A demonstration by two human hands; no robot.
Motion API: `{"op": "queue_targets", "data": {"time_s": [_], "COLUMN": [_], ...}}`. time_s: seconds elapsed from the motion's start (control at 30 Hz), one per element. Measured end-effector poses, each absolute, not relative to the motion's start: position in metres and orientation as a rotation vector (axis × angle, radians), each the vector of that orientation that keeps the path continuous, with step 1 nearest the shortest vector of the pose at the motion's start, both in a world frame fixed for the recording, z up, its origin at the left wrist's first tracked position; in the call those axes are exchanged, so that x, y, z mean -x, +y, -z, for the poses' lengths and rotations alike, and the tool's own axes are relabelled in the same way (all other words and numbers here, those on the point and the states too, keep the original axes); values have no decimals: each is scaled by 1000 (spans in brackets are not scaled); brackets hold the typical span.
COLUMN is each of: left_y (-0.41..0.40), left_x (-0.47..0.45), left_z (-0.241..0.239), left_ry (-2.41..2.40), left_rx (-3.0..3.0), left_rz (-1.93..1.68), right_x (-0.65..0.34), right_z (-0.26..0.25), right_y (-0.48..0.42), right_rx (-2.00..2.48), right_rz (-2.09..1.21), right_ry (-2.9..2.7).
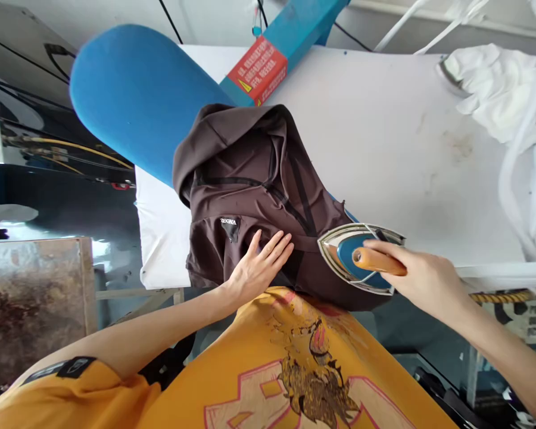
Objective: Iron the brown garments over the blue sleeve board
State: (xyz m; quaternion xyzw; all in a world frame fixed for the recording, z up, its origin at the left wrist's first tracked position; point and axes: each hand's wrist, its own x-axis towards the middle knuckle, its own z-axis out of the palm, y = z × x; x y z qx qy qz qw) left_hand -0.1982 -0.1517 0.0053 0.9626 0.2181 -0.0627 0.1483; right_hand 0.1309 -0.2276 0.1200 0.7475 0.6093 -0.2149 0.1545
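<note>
A dark brown garment with black seam tape and a small label lies over the near part of a blue padded ironing arm. My left hand rests flat on the cloth, fingers stretched out, just right of the label. My right hand is wrapped round the orange handle of an iron. The iron's pointed tip faces left, and its plate sits on the right part of the garment. What lies under the iron is hidden.
Behind the garment spreads a white-covered table. A blue metal beam with a red warning label crosses its far edge. Crumpled white cloth lies at the far right near a white hose. A worn board stands at left.
</note>
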Motion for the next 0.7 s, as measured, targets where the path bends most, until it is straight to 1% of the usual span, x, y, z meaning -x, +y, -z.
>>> {"op": "queue_targets", "data": {"time_s": [0.23,0.4,0.57,0.7], "left_y": [-153,-160,-168,-169], "left_x": [186,165,167,172], "left_z": [-25,-23,-12,-14], "left_ry": [646,534,571,552], "left_rx": [-2749,-2772,-2760,-2767], "left_rz": [90,86,175,196], "right_x": [-91,-122,-154,-155], "right_z": [-126,-126,-121,-120], "right_y": [-203,-219,-227,-228], "right_rx": [-2016,-2012,-2030,-2082], "right_rz": [495,381,436,437], "right_ry": [1788,1755,1754,1784]}}
